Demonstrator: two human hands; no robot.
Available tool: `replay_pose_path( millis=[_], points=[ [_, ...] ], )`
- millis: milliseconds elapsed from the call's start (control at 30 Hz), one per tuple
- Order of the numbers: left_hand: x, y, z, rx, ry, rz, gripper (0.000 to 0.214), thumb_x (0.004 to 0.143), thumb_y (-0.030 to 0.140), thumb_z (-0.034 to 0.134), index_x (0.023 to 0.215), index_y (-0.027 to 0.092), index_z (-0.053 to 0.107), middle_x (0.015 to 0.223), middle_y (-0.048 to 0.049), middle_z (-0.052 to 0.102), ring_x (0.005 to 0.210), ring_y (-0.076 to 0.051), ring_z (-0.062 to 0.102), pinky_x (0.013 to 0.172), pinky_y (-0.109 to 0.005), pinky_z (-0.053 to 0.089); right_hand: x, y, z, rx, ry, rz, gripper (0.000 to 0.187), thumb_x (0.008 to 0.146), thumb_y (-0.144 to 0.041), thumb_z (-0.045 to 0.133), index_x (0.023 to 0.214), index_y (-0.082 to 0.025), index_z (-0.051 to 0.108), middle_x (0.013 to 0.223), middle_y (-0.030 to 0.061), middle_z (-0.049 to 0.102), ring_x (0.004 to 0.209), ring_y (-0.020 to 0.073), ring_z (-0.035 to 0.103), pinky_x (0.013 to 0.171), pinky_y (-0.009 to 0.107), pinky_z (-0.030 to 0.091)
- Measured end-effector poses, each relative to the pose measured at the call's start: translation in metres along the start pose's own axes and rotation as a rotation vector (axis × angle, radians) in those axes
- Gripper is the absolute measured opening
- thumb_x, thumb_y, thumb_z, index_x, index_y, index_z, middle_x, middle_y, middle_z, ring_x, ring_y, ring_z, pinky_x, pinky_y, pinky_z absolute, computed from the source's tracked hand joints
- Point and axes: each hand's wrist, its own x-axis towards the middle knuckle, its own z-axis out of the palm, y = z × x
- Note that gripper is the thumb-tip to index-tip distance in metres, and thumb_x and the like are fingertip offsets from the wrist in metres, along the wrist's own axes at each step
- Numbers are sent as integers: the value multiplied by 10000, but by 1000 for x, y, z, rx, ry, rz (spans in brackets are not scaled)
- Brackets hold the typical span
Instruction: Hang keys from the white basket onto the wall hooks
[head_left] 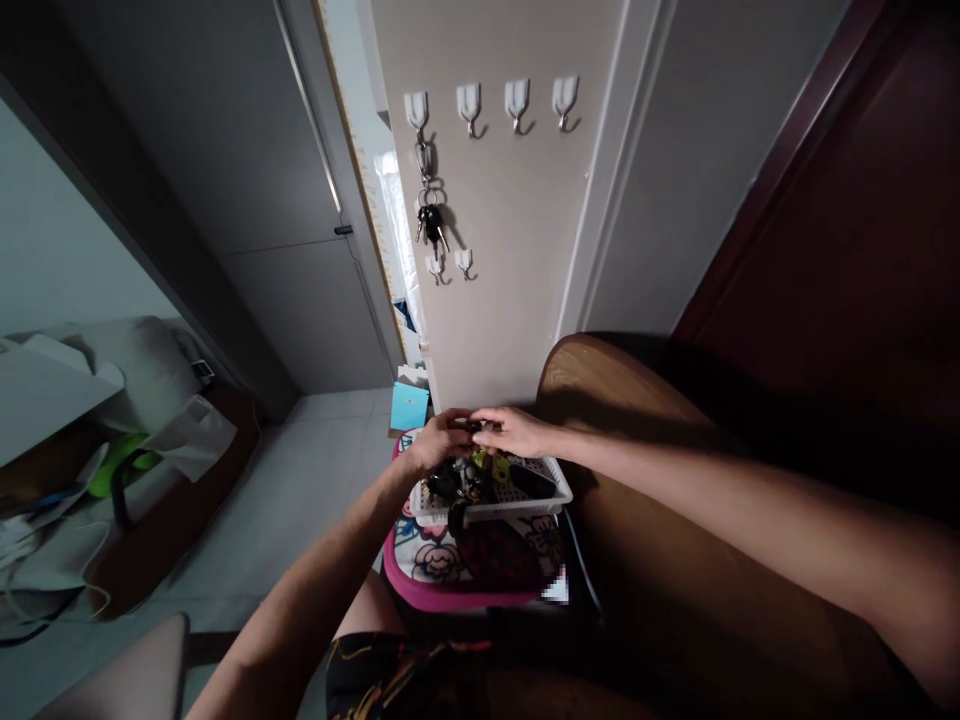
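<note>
A white perforated basket (pixel 551 495) full of keys and key fobs rests on a pink-rimmed stool with a cartoon print (pixel 442 585). Both my hands meet just above the basket's far edge. My left hand (pixel 439 443) and my right hand (pixel 514 430) have their fingers pinched together on a small dark bunch of keys (pixel 474 426) held between them. On the beige wall panel above, a row of white hooks (pixel 491 103) is fixed; one bunch of keys (pixel 430 222) hangs from the leftmost hook.
Two smaller hooks (pixel 448 265) sit lower on the panel. A dark brown door (pixel 847 230) stands at the right, a rounded wooden surface (pixel 622 400) beside the stool. Bags and clutter (pixel 112 440) lie on the floor at left.
</note>
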Motion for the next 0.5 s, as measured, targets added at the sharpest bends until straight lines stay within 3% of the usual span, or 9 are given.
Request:
replay_pose_path(
  millis=[100,200,400,500],
  points=[
    [-1,1,0,-182,-56,-15,331,561,85,478,887,133,448,807,-60,551,610,-99,533,529,-205,413,1,-1,-3,165,4,97,292,714,-336,331,889,-155,479,785,33,554,526,87,516,435,188,375],
    [2,-2,-4,-261,-29,0,287,575,133,502,859,142,460,854,-64,540,644,-109,538,515,-193,408,1,-2,-6,322,15,153,281,718,-351,325,857,-162,480,818,35,538,535,77,521,433,173,378],
    [5,-10,-6,-181,134,-16,242,627,283,483,836,160,491,874,-43,542,733,-111,517,587,-204,394,0,-9,-10,531,56,247,278,723,-343,323,897,-172,457,781,42,546,554,79,529,490,189,407],
    [1,-8,-2,-186,62,-71,321,700,388,343,881,166,488,888,-48,546,779,-125,507,641,-239,388,1,-11,-13,627,99,228,272,736,-330,300,896,-163,445,819,52,545,604,88,537,559,211,421]
  ],
)
